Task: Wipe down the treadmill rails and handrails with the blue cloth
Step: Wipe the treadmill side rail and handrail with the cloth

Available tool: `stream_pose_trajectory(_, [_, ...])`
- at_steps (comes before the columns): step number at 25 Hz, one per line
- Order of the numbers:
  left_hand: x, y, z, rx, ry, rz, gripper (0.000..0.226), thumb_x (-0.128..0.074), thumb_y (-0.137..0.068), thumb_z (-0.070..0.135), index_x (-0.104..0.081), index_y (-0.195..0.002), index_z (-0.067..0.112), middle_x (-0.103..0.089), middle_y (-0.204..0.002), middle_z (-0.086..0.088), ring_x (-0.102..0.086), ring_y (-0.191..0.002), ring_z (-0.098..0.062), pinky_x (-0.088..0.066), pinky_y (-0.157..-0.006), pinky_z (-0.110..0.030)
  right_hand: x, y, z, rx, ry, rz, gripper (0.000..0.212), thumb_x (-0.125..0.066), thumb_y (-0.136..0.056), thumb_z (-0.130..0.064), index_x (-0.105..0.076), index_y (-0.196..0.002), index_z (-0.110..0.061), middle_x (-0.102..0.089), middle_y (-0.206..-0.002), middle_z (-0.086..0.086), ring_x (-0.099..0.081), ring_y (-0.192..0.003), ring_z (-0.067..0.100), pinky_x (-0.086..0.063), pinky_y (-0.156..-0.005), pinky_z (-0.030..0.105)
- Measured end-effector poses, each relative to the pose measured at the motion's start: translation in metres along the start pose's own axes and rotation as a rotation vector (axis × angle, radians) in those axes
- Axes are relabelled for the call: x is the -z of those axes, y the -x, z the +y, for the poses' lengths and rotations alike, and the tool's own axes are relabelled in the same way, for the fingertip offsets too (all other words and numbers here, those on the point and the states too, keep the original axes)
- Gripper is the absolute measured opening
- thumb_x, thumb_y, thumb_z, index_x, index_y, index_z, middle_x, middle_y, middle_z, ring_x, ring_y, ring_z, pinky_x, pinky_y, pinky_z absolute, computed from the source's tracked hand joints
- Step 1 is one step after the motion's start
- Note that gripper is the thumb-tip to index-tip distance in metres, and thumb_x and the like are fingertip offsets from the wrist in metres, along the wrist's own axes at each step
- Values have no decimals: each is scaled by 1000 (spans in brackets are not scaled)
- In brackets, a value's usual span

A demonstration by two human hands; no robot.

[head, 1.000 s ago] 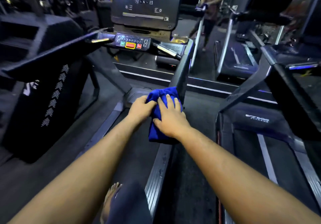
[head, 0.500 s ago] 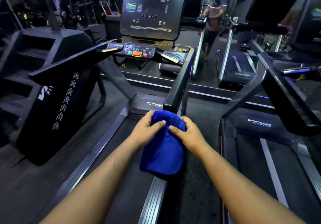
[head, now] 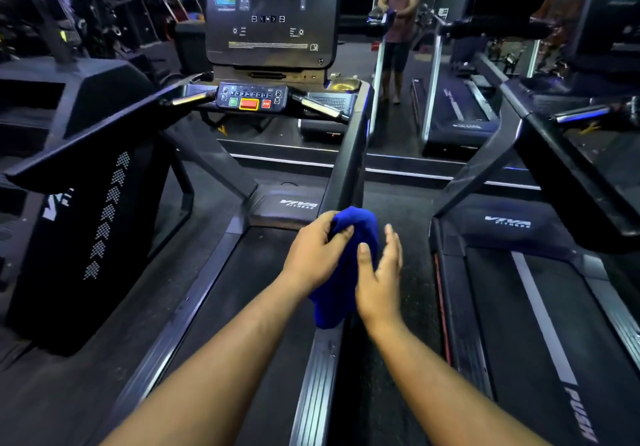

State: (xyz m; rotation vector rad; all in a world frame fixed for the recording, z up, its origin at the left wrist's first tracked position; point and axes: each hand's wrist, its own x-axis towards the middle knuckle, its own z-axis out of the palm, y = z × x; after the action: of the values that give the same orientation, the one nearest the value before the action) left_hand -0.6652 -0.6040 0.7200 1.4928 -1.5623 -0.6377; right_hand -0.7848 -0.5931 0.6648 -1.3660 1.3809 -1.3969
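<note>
Left hand fingers clamped on blue cloth, bunched over the side rail. Right hand fingers straight, beside cloth. Handrail rises just beyond fingertips; belt left.

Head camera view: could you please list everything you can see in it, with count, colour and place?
Blue cloth: one, blue, hanging between the hands above the right side rail.
Side rail: one, grey ribbed, lower centre.
Handrail: one, black, sloping up to the console.
Console: one, black with red and green buttons.
Screen: one, dark, top centre.
Neighbouring treadmill: one, black, right.
Left hand: grips the cloth.
Right hand: fingers straight, beside the cloth.
</note>
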Motion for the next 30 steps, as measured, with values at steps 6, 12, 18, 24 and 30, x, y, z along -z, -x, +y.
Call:
stream_pose_trajectory(6, [1,-74,-7,41,54,149,31,-54,-91,47,-70,-102,23,-74,-96,3,-68,-97,-21,-53,-91,-42,-50,-81,-13,51,134,-207,62,-39,-102,-40,-16,-157,-21,-6,-166,0,-1,-153,20,-6,-125,43])
stream_pose_trajectory(12, [-7,-100,-25,263,75,116,38,-39,-105,44,-72,-91,32,-75,-89,11,-64,-85,1,-50,-83,-27,-55,-149,16,149,59,-424,51,-48,-102,-33,-37,-151,-25,-7,-166,-7,9,-152,17,1,-123,33])
stream_pose_trajectory(18, [-37,-132,-20,274,-17,-16,51,-36,-97,65,-59,-132,35,-62,-134,15,-51,-126,5,-39,-109,-26,-63,-157,44,88,-172,-262,63,-31,-95,-50,-24,-154,-28,-8,-165,-7,1,-153,8,-6,-125,39])
stream_pose_trajectory(24, [-34,-131,-49,203,-68,203,73,-30,-93,75,-38,-151,31,-41,-156,7,-34,-144,-5,-26,-121,-44,-71,-191,36,16,-87,-356,70,-41,-92,-47,-8,-154,-41,8,-166,-8,7,-153,17,-4,-121,54])
stream_pose_trajectory(30, [-36,-134,-48,223,-166,156,90,-25,-88,83,-27,-156,25,-27,-161,13,-23,-146,3,-20,-124,-37,-66,-195,29,19,-62,-326,67,-39,-94,-46,-19,-155,-31,-1,-166,-4,-1,-154,19,-9,-122,53])
